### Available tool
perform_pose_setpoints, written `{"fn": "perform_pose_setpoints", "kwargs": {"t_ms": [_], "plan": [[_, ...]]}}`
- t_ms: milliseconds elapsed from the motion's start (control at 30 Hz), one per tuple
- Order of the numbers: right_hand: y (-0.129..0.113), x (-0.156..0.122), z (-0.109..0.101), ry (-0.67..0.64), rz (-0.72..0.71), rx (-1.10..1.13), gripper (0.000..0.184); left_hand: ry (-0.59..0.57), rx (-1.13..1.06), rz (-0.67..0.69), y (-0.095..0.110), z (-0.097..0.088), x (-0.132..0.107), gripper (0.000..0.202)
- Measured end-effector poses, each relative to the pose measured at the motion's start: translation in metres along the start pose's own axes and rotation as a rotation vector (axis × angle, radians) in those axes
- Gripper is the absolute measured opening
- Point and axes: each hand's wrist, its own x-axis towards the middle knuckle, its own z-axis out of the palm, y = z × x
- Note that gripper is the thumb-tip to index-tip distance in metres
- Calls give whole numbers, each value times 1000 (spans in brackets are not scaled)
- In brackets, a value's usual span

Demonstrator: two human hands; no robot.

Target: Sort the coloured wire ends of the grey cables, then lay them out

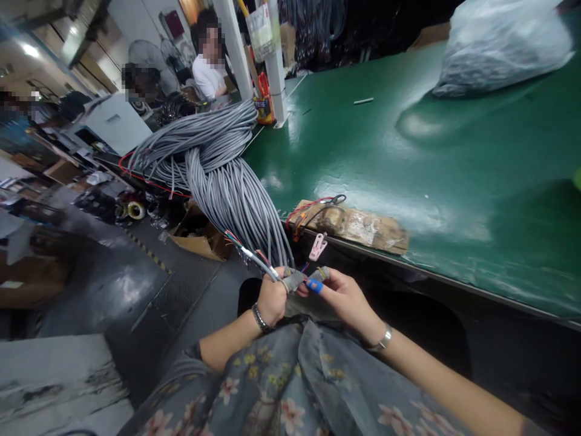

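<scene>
My left hand [272,300] is closed round the end of a grey cable [259,260] whose coloured wires fan out at its tip. My right hand [342,297] meets it from the right, fingers pinched on a small grey connector [295,280]. One finger of that hand wears a blue tip cover [314,285]. Both hands hover over my lap, just off the edge of the green table [408,157]. The cable comes from a thick bundle of grey cables [218,169] draped over the table's left corner.
A taped cardboard pad [363,227] with red wire and a pink clip [318,246] sits at the table edge. A clear plastic bag [499,45] lies at the far right. A white post [276,66] stands behind. Other people work at the far left; boxes litter the floor.
</scene>
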Motion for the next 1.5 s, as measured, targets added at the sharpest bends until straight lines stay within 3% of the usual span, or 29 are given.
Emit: {"fn": "perform_pose_setpoints", "kwargs": {"t_ms": [200, 333, 500, 667, 933, 1333, 1500], "plan": [[-4, 1, -2, -70, -43, -106, 41, 31, -7, -49, 7, 1, 0, 36], [-11, 2, -5, -62, 41, -10, 44, -30, 7, -112, 12, -2, -1, 37], [-19, 5, -8, -158, 92, 38, 45, -59, -8, -136, 14, -7, 0, 37], [-16, 13, -10, -98, 58, -28, 45, -92, 56, -148, 12, -10, 2, 37], [-16, 17, -3, -149, 85, -36, 45, -297, 308, -163, 17, -17, 3, 38], [-13, 11, 0, -9, 201, 141, 47, -146, 103, -142, 13, -11, 5, 39], [-11, 11, 2, -15, 240, 206, 46, -265, 250, -135, 20, -12, 3, 36]]}}
